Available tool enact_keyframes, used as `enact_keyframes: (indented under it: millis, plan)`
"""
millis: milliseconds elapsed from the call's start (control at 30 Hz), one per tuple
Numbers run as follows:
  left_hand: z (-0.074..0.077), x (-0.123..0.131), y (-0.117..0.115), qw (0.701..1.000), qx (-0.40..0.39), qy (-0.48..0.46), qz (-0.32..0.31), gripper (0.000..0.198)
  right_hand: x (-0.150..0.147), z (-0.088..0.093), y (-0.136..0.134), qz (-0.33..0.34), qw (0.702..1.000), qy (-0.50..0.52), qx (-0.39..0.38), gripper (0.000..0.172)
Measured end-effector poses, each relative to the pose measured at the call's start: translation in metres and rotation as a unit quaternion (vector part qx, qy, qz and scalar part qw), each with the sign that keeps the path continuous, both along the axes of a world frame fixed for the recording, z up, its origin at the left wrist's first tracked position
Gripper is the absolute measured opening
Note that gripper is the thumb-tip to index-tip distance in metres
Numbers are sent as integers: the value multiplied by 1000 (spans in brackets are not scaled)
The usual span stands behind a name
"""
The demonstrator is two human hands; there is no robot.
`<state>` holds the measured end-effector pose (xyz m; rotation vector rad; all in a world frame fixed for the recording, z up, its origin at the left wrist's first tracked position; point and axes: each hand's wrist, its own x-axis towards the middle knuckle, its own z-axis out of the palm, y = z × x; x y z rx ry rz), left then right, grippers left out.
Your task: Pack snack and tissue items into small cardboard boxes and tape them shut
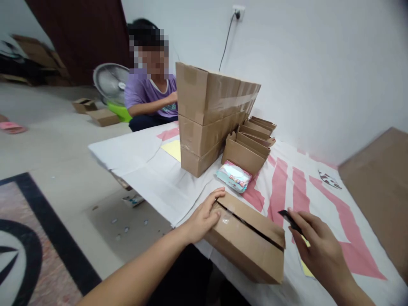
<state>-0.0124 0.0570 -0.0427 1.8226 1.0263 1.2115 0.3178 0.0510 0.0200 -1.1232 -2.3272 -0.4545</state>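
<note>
A cardboard box (247,250) lies in front of me at the near edge of the cloth-covered table. A dark gap runs along its top between the flaps, with a bit of clear tape at the left end. My left hand (204,216) grips that left end, fingers over the top edge. Off the box's right end, my right hand (315,238) is closed around a small black box cutter (290,221), its pointed tip toward the box without touching it. Just beyond the box lies a blue-and-pink wipes packet (234,175).
Closed cardboard boxes (194,136) stand in a tall stack on the table. Several open boxes (247,148) line up beside it. Across the table a person in a purple shirt (146,91) sits near a fan (110,83). A large cardboard sheet (379,187) leans at right.
</note>
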Motion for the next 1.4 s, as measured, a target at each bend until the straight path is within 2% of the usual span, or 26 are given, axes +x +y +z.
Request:
enact_keyframes:
  millis: [67, 167, 267, 367, 533, 667, 767, 1033, 1300, 1400]
  plan:
    - [0, 0, 0, 1000, 2, 2, -5, 43, -36, 19, 3, 56, 997, -54, 5, 43]
    - [1, 1, 0, 1000, -4, -1, -1, 43, -91, 34, 4, 133, 981, -138, 19, 36]
    - [3, 2, 0, 1000, -14, -7, 8, 46, -135, 39, 5, 134, 968, -211, 36, 35]
    - [6, 3, -1, 1000, -23, -8, 14, 46, -158, 39, 6, 124, 955, -264, 50, 32]
    - [6, 1, -2, 1000, -28, -1, 6, 50, -155, 39, 4, 128, 936, -324, 39, 22]
    - [6, 0, -2, 999, -34, 5, 1, 49, -142, 46, -1, 107, 930, -349, 31, 15]
    - [5, 0, -2, 999, -34, 4, 4, 48, -132, 52, -3, 117, 925, -359, 38, 12]
    - [-2, 0, 2, 1000, -14, 5, -5, 47, -105, 53, -2, 106, 952, -280, 60, 35]
    - [-11, 1, 5, 1000, -9, -2, -2, 49, -132, 32, 4, 113, 956, -268, 46, 32]
    - [-10, 0, 4, 1000, -15, 1, -9, 49, -137, 33, 0, 111, 947, -298, 42, 26]
